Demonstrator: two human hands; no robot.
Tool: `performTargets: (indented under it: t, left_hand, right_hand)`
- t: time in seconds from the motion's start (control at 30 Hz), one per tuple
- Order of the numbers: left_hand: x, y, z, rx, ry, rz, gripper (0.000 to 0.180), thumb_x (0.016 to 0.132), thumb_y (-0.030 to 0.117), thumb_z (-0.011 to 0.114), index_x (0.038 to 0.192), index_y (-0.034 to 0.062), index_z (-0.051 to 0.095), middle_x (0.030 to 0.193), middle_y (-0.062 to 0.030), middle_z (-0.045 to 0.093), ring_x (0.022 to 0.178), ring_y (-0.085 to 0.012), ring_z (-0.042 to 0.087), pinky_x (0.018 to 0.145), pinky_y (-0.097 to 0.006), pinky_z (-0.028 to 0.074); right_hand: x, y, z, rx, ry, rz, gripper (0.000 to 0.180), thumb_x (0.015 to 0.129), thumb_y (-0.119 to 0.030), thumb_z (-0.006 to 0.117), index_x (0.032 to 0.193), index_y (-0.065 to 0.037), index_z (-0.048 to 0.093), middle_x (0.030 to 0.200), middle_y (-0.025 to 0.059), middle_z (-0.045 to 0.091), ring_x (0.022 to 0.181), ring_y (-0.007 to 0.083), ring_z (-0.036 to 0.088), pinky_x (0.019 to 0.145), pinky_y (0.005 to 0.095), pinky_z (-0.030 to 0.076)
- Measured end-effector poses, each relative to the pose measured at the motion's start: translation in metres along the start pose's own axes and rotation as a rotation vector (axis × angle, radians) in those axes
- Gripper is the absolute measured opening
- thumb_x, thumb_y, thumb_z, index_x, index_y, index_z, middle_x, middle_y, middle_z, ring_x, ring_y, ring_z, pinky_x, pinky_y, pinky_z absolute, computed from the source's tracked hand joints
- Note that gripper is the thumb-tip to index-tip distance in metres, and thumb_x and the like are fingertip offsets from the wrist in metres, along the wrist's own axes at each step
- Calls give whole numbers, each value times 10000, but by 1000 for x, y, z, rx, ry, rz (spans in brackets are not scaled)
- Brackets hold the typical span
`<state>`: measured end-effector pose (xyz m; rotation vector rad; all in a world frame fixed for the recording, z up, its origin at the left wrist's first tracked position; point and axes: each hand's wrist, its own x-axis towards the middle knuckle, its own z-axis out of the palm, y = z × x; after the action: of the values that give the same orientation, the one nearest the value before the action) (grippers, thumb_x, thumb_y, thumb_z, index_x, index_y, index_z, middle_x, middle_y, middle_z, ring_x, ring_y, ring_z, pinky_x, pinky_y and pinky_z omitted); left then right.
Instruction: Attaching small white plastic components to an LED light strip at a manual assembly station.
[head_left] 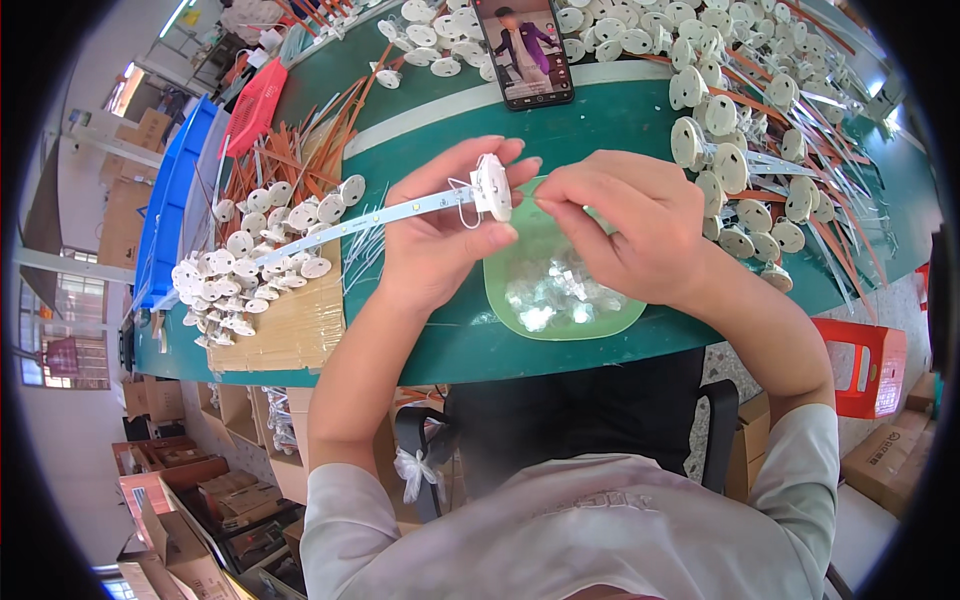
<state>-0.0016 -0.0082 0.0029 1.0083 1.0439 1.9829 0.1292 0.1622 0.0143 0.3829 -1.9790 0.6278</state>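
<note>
My left hand [425, 245] holds a narrow LED strip board [385, 216] by its round white end cap [492, 188], the thumb below and the fingers behind. A loop of thin white wire stands out beside the cap. The strip slants down to the left, over a pile of like parts. My right hand [645, 225] is just right of the cap, apart from it, with thumb and forefinger pinched; what they hold, if anything, is too small to make out. Below both hands a light green plastic tray [560, 335] holds many small clear, shiny pieces [565, 292].
White-capped parts [240, 265] with brown and white strips lie on cardboard [300, 335] at left. More capped parts [735, 165] heap at right. A phone [524, 50] stands at the back of the green table [430, 345]. Blue [178, 200] and red [254, 108] bins line the left edge.
</note>
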Motion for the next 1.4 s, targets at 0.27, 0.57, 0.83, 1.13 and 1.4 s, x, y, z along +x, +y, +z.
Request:
performTargets:
  t: [0.27,0.57,0.83,1.13,1.4]
  left_hand:
    - [1,-4,2,121,-22,-6,730,744,-58,841,1411,-18,549,1362,-214,620,1235,-346,636,1051,-461,534]
    - [-4,-12,-7,355,-64,208,656,736,-55,861,1347,-27,623,1303,-230,667,1153,-278,687,1038,-426,536]
    - [-3,-14,-16,451,-157,207,769,724,78,919,1399,-37,568,1316,-251,651,1258,-302,628,1064,-422,513]
    - [2,-13,-9,203,-64,168,655,738,-10,883,1342,-21,631,1257,-210,694,1205,-270,662,1057,-428,519]
    - [1,-7,-11,230,-90,53,641,757,15,867,1346,-34,621,1250,-206,698,1173,-265,675,1045,-421,526]
  right_hand:
    - [0,-3,-2,66,2,-21,139,779,65,742,889,11,676,774,110,696,611,244,663,546,312,529]
    - [-4,-11,2,157,-109,161,96,838,50,715,917,6,684,762,108,698,629,230,690,572,294,543]
    - [-4,-5,0,187,-157,167,120,847,65,690,951,6,687,777,108,702,630,222,687,583,287,546]
    - [-2,-2,-3,468,-225,385,86,915,54,644,975,32,702,844,103,731,722,143,717,647,257,582]
    - [0,-1,-6,496,-339,381,78,919,46,645,979,48,695,843,99,730,719,134,711,647,248,579]
